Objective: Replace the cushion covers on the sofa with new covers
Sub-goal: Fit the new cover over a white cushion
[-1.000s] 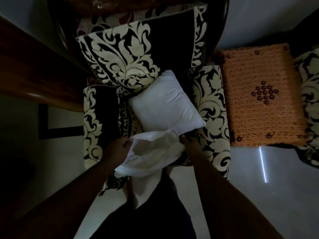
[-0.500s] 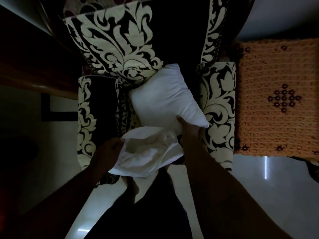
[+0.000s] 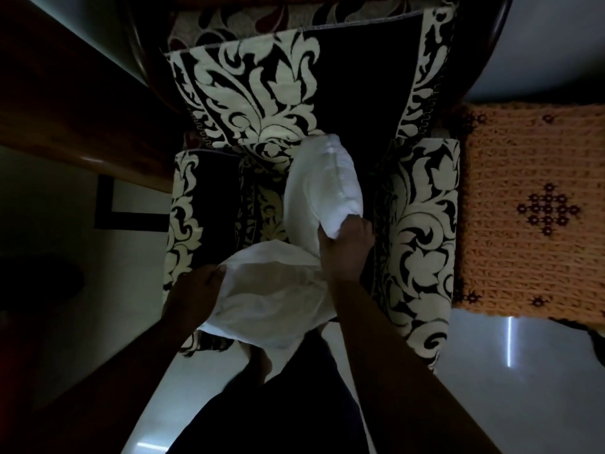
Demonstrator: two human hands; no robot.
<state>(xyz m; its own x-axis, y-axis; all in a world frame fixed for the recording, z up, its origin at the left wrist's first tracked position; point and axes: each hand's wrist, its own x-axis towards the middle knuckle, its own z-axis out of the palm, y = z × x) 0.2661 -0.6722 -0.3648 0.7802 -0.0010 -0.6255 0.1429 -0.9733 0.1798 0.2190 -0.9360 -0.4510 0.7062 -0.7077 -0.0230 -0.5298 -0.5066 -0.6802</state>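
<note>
Head view, looking down on a sofa chair [image 3: 422,231] upholstered in a black-and-cream leaf pattern. The right hand [image 3: 347,247] grips the near corner of a white cushion [image 3: 322,188], its fingers curled round the fabric; the cushion stands tilted on the seat, its far end toward the backrest. The left hand [image 3: 196,293] holds the edge of a white cover [image 3: 271,296], with the fingers curled over the rim of the cover's opening (the opening faces the cushion). The cover hangs in front of the seat edge, directly below the cushion, and the cushion's held corner sits at the mouth of the cover; whether it has entered cannot be told. To the right of the chair, just beside its armrest, lies an orange knitted mat [image 3: 530,211] bearing a dark diamond motif. A brown wooden edge [image 3: 82,126] crosses the upper left. Pale floor [image 3: 523,388] shows below.
</note>
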